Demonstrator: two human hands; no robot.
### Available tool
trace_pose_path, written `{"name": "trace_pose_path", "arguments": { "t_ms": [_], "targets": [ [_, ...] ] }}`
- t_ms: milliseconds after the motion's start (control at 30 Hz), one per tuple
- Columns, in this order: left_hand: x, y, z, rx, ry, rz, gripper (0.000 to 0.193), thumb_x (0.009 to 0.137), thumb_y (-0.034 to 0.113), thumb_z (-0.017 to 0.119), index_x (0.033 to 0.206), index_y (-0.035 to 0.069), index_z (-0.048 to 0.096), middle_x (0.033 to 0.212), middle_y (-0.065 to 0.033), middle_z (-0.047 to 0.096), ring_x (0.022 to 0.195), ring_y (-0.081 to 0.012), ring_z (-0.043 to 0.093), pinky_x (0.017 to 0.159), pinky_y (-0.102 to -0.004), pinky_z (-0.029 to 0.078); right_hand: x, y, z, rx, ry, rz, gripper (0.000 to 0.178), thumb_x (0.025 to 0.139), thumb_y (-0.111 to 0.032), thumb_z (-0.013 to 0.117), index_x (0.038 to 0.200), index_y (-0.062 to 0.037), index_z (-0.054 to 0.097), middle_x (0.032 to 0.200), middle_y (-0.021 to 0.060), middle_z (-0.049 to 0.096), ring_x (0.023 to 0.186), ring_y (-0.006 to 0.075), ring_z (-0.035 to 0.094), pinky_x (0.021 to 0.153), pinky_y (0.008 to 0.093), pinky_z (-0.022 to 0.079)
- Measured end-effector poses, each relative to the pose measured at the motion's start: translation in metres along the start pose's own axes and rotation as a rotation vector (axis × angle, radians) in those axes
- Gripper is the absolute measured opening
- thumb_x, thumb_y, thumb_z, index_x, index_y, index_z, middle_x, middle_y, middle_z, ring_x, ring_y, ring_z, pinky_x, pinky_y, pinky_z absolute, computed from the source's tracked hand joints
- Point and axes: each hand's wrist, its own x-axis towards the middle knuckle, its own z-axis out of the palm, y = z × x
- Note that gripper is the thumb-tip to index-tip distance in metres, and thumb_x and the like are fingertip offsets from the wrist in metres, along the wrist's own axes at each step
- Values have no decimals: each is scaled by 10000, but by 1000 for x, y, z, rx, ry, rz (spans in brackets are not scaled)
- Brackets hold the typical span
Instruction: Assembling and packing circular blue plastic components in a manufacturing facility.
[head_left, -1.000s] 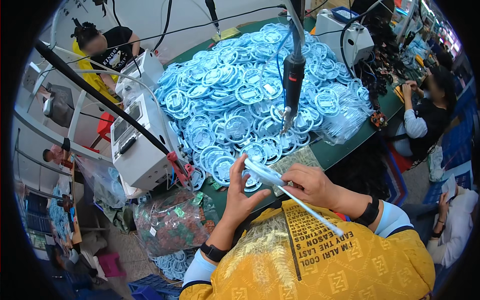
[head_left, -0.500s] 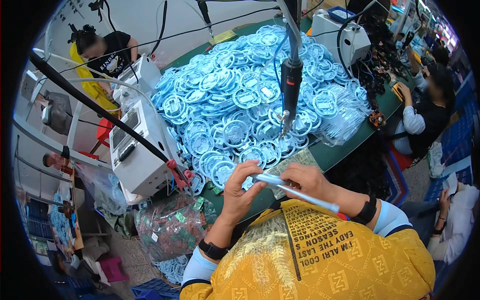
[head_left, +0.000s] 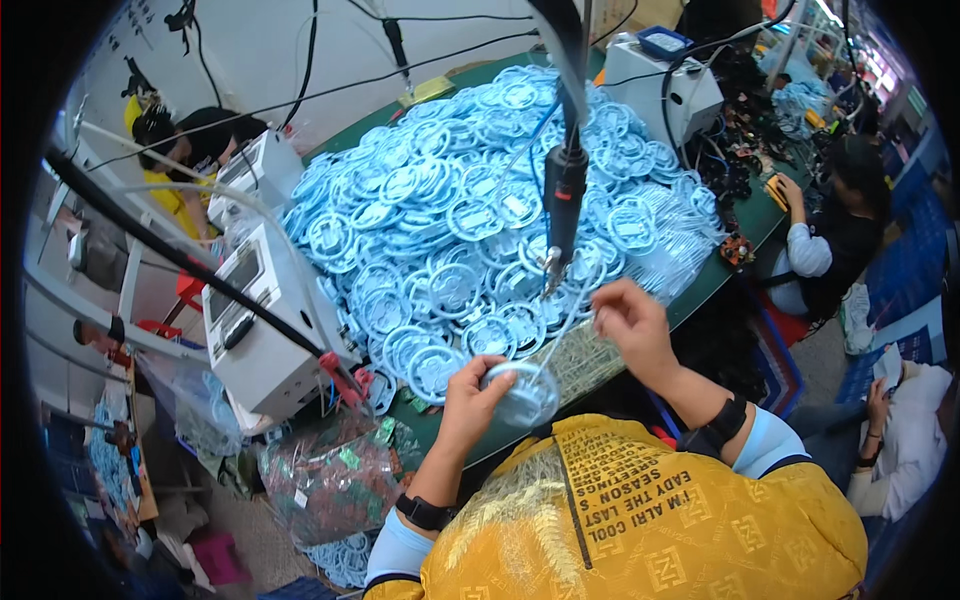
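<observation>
My left hand [head_left: 468, 402] grips the edge of a round light-blue plastic part [head_left: 530, 400], thumb on top, just in front of my chest. The part is smeared by motion. From it a thin pale stem slants up to the right, toward the screwdriver tip. My right hand [head_left: 640, 335] is raised to the right of that stem, its fingers curled in; whether anything small is between them I cannot make out. Above and between the hands hangs a black power screwdriver [head_left: 566, 195], its bit pointing down. Behind lies a large heap of similar light-blue round parts [head_left: 450, 230].
On the green table [head_left: 690, 335], a grey-white machine box [head_left: 265, 320] stands left, another [head_left: 665, 90] at the back right. A clear bag of reddish-brown pieces [head_left: 335, 465] sits at the near left. Cables hang overhead. Other people work at left and right.
The part has turned in my left hand from edge-on to showing its round face, its stem swinging from lower right to upper right. My right hand has come off it and risen to the right.
</observation>
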Motion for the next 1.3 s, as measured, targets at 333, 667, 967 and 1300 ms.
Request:
{"name": "trace_pose_path", "arguments": {
  "t_ms": [333, 667, 967, 1300],
  "targets": [
    [52, -109, 61, 681, -179, 14, 227, 794, 218, 683, 906, 21, 668, 866, -139, 606, 826, -342, 584, 746, -443, 468, 127, 14, -6, 146, -308, 7, 486, 780, 7, 621, 1242, 3, 469, 1149, 120, 576, 1077, 212, 592, 895, 329, 480],
    [54, -131, 77, 749, 295, 430, 380, 711, 96, 748, 1057, 35, 604, 968, -134, 532, 908, -320, 511, 782, -406, 399, 135, 2, 20, 133, -214, -348, 308, 778, -82, 740, 1016, 2, 564, 821, 39, 626, 688, 107, 630, 619, 247, 515],
    [63, -125, 76, 679, 398, 489, 72, 761, 90, 659, 828, 71, 641, 820, -75, 559, 807, -285, 532, 691, -400, 372, 94, -45, 20, 466, -354, -357, 263, 771, -151, 749, 956, -22, 615, 704, 32, 617, 576, 104, 610, 542, 246, 501],
    [-16, -125, 87, 1038, 371, 443, 552, 698, 235, 790, 1179, 59, 586, 1182, -147, 518, 1114, -332, 485, 910, -438, 367, 63, -45, -21, 151, -150, -439, 275, 777, -59, 707, 1007, 50, 604, 718, 74, 618, 563, 125, 600, 537, 247, 484]
  ]
}}
